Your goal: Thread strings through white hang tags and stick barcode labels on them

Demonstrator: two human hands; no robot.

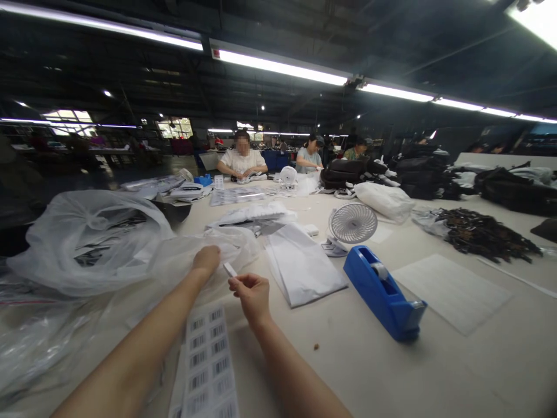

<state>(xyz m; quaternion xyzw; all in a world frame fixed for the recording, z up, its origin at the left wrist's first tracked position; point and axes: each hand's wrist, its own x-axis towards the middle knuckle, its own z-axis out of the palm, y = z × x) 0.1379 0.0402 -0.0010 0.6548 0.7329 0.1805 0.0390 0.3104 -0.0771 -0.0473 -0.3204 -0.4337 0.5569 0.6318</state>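
My right hand (pixel 252 292) pinches a small white label (pixel 230 269) between thumb and fingertips, just above the table. To its left, my left hand (pixel 208 259) is curled on a translucent plastic bag (pixel 180 251), and its fingertips are hidden. Below my hands lies a sheet of barcode stickers (pixel 208 363) in two columns, between my forearms. A folded white sheet (pixel 302 264) rests to the right of my right hand. Beyond the hands is a heap of white packaging (pixel 252 215).
A blue tape dispenser (pixel 383 293) and a small white fan (pixel 353 223) stand on the right. A large filled plastic bag (pixel 96 244) bulges at left. Dark straps (pixel 483 232) and black bags (pixel 420 171) are piled far right. Co-workers (pixel 242 159) sit across the table.
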